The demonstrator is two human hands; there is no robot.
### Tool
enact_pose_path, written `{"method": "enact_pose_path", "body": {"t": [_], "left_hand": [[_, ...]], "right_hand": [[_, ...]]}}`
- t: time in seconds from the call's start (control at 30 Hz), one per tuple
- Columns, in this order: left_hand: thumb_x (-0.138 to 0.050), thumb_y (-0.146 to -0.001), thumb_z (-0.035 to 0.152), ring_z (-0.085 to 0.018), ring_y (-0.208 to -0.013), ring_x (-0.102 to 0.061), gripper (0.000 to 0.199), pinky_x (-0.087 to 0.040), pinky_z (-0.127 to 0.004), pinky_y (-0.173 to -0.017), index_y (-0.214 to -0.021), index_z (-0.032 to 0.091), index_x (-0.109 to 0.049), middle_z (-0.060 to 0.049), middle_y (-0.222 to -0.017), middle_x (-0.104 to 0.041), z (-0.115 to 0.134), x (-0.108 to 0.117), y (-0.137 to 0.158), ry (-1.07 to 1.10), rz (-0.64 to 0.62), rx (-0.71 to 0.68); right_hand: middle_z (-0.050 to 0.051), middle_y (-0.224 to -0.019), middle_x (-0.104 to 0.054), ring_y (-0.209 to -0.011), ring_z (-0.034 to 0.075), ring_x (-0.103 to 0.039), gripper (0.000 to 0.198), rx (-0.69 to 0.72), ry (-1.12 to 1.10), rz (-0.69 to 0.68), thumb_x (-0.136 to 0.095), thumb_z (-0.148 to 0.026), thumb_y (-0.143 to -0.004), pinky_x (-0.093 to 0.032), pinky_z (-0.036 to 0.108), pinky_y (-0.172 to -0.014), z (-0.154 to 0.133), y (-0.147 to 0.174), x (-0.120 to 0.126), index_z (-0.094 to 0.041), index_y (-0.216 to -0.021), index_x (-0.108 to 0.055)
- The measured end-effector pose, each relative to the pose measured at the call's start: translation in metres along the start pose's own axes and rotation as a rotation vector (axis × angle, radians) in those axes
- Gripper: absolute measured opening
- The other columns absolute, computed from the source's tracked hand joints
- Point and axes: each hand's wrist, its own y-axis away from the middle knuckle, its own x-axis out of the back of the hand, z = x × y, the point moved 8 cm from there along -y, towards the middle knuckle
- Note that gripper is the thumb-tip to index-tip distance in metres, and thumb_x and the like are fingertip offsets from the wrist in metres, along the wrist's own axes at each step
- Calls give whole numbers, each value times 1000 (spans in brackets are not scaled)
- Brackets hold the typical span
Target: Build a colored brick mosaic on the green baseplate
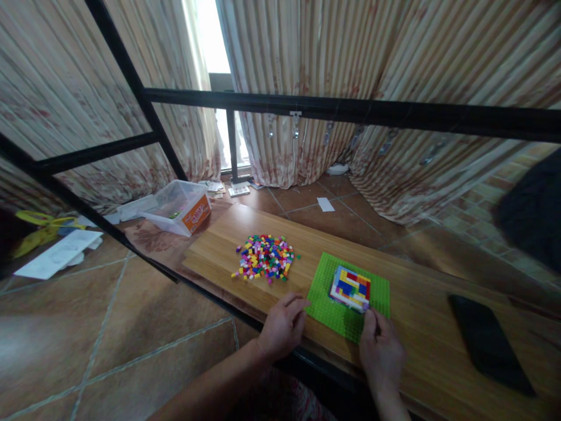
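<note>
On the wooden bench top lies a green studded baseplate [322, 280] with a low, roughly square build of coloured toy bricks [350, 287] on it. My right hand [382, 345] is at the build's near right corner, thumb and forefinger pinched on a small pale purple brick [366, 306]. Whether that brick is pressed onto the build is hard to make out. Beside the plate's left edge is my left hand [284, 324], its fingers loosely bent and apart, fingertips at the edge. A heap of loose toy bricks [265, 257] lies to the left of the plate.
A dark flat object [488, 342] lies at the bench's right. Beyond the left end stands a clear plastic box [175, 207] with an orange label. A black metal frame [333, 105] crosses in front of the curtains [302, 52]. White boards [61, 252] lie on the tiled floor.
</note>
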Motion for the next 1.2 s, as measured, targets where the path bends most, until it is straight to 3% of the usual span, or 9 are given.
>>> {"method": "enact_pose_path", "body": {"t": [0.13,0.27,0.43,0.67,0.87,1.0,1.07,1.2], "left_hand": [[-49,-89,20,-19,-98,-62,23,-53,-33,-88,-107,20,-64,-8,-105,-62,-37,61,-2,-228,291,166],[-56,-86,25,-24,-103,-61,25,-51,-38,-91,-107,19,-66,-10,-109,-61,-70,94,-6,-487,311,254],[-52,-87,28,-26,-103,-60,22,-50,-40,-92,-99,19,-69,-11,-106,-63,-81,95,-7,-616,274,204],[-47,-91,29,-25,-97,-61,24,-50,-39,-88,-93,18,-68,-10,-101,-65,-80,90,-8,-635,259,128],[-49,-90,28,-23,-95,-62,18,-50,-37,-86,-91,19,-65,-9,-98,-66,-63,97,-12,-534,324,97],[-52,-90,28,-17,-81,-62,13,-51,-29,-76,-93,20,-62,-4,-87,-65,-29,72,-23,-275,235,72],[-51,-91,26,-15,-75,-61,12,-50,-26,-71,-92,20,-62,-2,-83,-65,-8,42,-31,-151,108,68],[-50,-91,23,-13,-76,-61,13,-49,-24,-69,-90,21,-62,-2,-84,-66,27,-19,-47,-3,-33,69]], "right_hand": [[19,-99,-71,-88,27,-65,71,-10,-29,-5,-26,-64,-94,-47,37,-81,-1,0,0,-9,-100,-70],[18,-103,-71,-91,27,-65,68,-49,-66,-10,-28,-63,-94,-47,37,-84,0,1,-1,-10,-101,-69],[17,-102,-71,-94,27,-63,65,-91,-109,-25,-26,-61,-95,-46,39,-85,1,0,-4,-12,-100,-69],[17,-101,-70,-93,26,-63,62,-92,-127,-6,-28,-58,-96,-46,39,-86,-1,0,-2,-12,-101,-68],[16,-101,-71,-93,25,-62,54,-80,-145,3,-31,-52,-97,-45,38,-87,-5,-1,-2,-13,-100,-69],[14,-99,-71,-92,24,-62,49,-73,-155,5,-32,-47,-98,-45,38,-85,-6,-1,-2,-14,-101,-68],[14,-98,-71,-91,24,-61,48,-68,-156,11,-32,-47,-98,-46,38,-84,-7,-1,-1,-15,-101,-68],[14,-97,-71,-90,24,-61,48,-61,-163,20,-33,-47,-98,-45,38,-84,-7,-1,-1,-15,-101,-69]]}}
